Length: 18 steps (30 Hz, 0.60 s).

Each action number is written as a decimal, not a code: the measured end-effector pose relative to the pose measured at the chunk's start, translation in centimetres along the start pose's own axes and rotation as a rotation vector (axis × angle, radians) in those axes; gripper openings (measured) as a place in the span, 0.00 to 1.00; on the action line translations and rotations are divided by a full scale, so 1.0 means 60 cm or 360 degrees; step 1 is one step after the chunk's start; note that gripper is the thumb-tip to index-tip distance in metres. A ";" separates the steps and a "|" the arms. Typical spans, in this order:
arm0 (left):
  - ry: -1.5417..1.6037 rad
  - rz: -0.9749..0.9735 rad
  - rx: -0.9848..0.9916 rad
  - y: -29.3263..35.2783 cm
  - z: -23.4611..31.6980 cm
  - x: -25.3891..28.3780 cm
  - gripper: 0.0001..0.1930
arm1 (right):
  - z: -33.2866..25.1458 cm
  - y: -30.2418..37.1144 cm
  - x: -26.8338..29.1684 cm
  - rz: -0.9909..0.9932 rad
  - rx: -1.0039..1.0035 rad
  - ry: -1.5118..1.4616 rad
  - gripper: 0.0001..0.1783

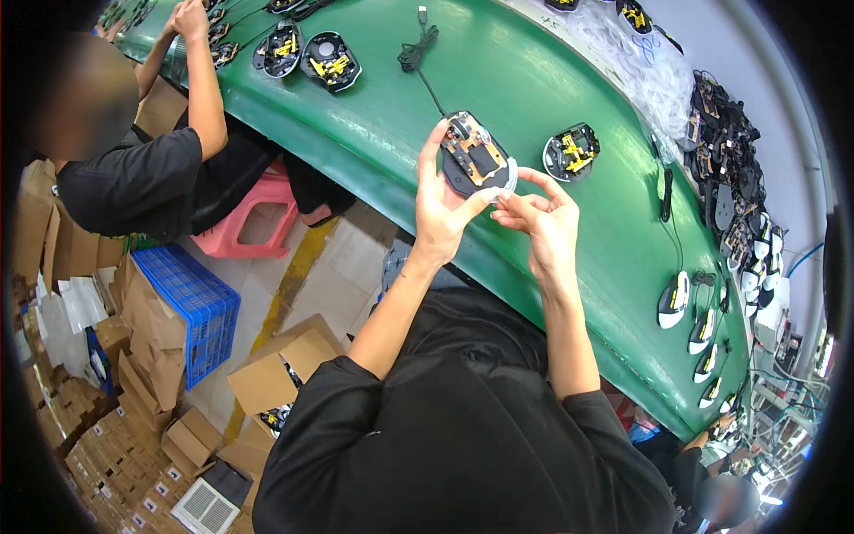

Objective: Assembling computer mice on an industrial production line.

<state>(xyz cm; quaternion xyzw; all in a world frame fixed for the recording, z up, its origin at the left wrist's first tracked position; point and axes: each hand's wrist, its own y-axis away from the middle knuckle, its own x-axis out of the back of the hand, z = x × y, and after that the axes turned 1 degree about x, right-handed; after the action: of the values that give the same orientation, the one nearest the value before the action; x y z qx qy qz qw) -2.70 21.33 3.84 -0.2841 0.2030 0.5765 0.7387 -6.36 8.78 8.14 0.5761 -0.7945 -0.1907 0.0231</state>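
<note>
My left hand (436, 218) is closed around an opened computer mouse base (464, 176), above the near edge of the green bench. A tan circuit board (487, 160) sits in the black base, and its cable (430, 89) runs away to a coiled bundle and a USB plug. At the base's rear rim, a curved, clear whitish plastic strip (511, 176) is pinched by the fingertips of my right hand (550, 227). The strip touches the rim. To the right lies a black mouse shell with yellow parts (572, 153).
Two more mouse shells (331, 62) lie at the far left of the green bench (525, 98). White mice (673, 300) with cables line the right. Beyond are clear plastic bags (645, 67) and piled black parts (725, 151). A co-worker (169, 169) sits left, near a blue crate (209, 311).
</note>
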 end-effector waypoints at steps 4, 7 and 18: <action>-0.0001 0.0063 0.0084 0.005 -0.004 0.005 0.46 | 0.007 0.003 0.005 -0.0034 0.0020 0.0099 0.20; -0.0103 -0.0024 0.0139 0.003 0.012 0.010 0.47 | 0.000 -0.006 0.022 -0.0070 0.0000 0.0187 0.17; 0.0002 -0.0110 0.0265 0.008 0.022 0.004 0.48 | 0.011 -0.010 0.023 -0.0064 -0.0011 0.0118 0.11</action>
<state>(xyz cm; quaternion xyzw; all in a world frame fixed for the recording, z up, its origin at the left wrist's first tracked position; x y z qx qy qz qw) -3.10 22.46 4.58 -0.2289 0.2408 0.5317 0.7791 -6.44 7.54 7.06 0.5986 -0.7806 -0.1724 0.0507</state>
